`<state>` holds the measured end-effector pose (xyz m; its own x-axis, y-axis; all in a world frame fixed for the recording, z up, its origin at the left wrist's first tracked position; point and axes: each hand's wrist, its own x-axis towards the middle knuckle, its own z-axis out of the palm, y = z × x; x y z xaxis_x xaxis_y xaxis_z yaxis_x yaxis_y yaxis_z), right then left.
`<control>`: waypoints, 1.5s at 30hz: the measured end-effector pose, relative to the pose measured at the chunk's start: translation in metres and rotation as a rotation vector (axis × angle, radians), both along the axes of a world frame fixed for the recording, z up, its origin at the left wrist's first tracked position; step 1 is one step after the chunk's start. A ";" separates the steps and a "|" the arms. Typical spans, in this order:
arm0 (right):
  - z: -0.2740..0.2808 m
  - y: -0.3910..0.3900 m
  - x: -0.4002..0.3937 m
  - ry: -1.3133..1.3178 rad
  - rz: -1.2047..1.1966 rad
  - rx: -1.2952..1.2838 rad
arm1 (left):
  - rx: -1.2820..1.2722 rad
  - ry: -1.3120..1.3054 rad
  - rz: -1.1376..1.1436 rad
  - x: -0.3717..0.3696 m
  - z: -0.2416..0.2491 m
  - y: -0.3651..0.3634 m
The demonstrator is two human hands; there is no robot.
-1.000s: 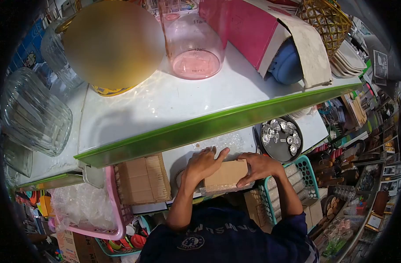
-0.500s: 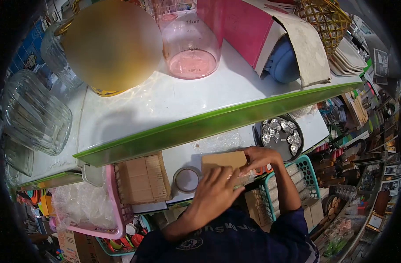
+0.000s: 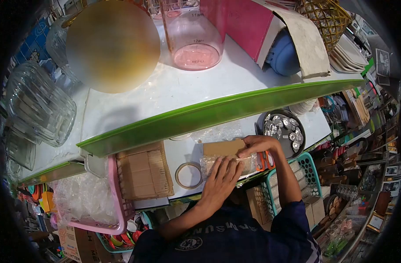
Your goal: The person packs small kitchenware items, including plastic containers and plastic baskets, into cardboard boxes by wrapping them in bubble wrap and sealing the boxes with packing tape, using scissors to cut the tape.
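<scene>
My left hand (image 3: 224, 175) lies flat, fingers stretched out, on a bubble-wrapped bundle (image 3: 249, 165) at the counter's front edge. A brown cardboard piece (image 3: 220, 147) sticks out of the wrap on the far side. Gripping the right end of this cardboard, my right hand (image 3: 259, 145) has its thumb on top; its other fingers are partly hidden. Orange-handled scissors (image 3: 271, 161) rest just right of the bundle. To the left of my left hand is a roll of tape (image 3: 178, 176), lying on its side face.
A green-edged shelf (image 3: 226, 103) overhangs the counter, bearing a pink bottle (image 3: 196, 59) and glassware (image 3: 42, 107). Flattened cardboard (image 3: 143, 173) and a pink basket (image 3: 121, 215) of bubble wrap are at left. A dark round pan (image 3: 284, 139) and a teal basket (image 3: 313, 168) are at right.
My left hand has come down from above the cardboard and now rests flat on the bubble wrap, which shows over its near part. My right hand stays at the right end.
</scene>
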<state>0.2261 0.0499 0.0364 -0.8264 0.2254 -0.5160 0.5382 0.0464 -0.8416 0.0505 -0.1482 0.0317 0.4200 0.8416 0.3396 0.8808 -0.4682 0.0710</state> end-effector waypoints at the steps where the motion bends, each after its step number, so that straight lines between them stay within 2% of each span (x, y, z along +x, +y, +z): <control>1: 0.002 0.001 0.000 0.000 -0.001 0.001 | 0.021 -0.045 0.000 -0.001 -0.003 0.003; 4: 0.005 0.003 -0.001 0.002 -0.001 0.033 | 0.034 -0.049 0.020 -0.002 -0.004 0.010; 8: -0.048 0.028 0.009 -0.017 -0.038 0.131 | 0.070 -0.061 0.027 -0.004 -0.008 0.024; 11: -0.059 0.036 0.011 -0.019 -0.064 0.137 | 0.089 -0.077 0.025 -0.005 -0.004 0.029; 14: -0.042 0.038 0.005 -0.107 0.043 0.079 | 0.041 -0.084 0.015 -0.005 0.006 0.028; 18: -0.044 0.033 0.011 -0.139 0.020 0.108 | -0.003 -0.057 0.003 -0.002 0.012 0.024; 20: -0.042 0.030 0.013 -0.181 -0.057 0.205 | -0.021 0.051 0.019 -0.001 0.011 0.024; 24: -0.033 0.032 0.007 -0.166 0.016 0.189 | 0.009 -0.055 -0.005 -0.003 -0.002 0.033; 26: -0.003 0.018 0.002 -0.276 -0.118 0.213 | 0.002 -0.065 -0.006 -0.003 -0.008 0.038; 30: -0.008 0.021 0.002 -0.314 -0.152 0.260 | -0.031 -0.113 -0.015 -0.007 -0.008 0.046; 33: -0.007 0.022 0.001 -0.213 -0.166 0.329 | -0.084 -0.087 -0.021 -0.010 -0.007 0.055; 35: -0.006 0.019 0.000 -0.059 -0.264 0.491 | -0.105 -0.097 -0.017 -0.011 -0.008 0.061; 36: -0.012 0.018 0.001 0.112 -0.299 0.579 | -0.104 -0.097 -0.018 -0.011 -0.010 0.063; 37: -0.001 0.010 -0.004 0.112 -0.299 0.580 | -0.104 -0.106 -0.017 -0.011 -0.011 0.065; 39: 0.020 -0.009 -0.013 0.140 -0.454 0.672 | -0.103 -0.116 -0.015 -0.010 -0.011 0.066; 41: 0.022 -0.023 -0.014 0.228 -0.433 0.665 | -0.200 -0.069 0.023 -0.007 -0.010 0.064; 43: 0.033 -0.037 -0.015 0.218 -0.187 0.796 | -0.163 -0.059 0.041 -0.005 -0.014 0.061; 45: 0.043 -0.052 -0.014 0.164 -0.126 0.836 | -0.127 -0.048 0.059 -0.003 -0.016 0.056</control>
<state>0.2119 -0.0019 0.0798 -0.8191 0.5734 -0.0162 0.4559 0.6337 -0.6250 0.0475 -0.0919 0.0152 0.3546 0.9019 0.2467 0.9007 -0.4003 0.1689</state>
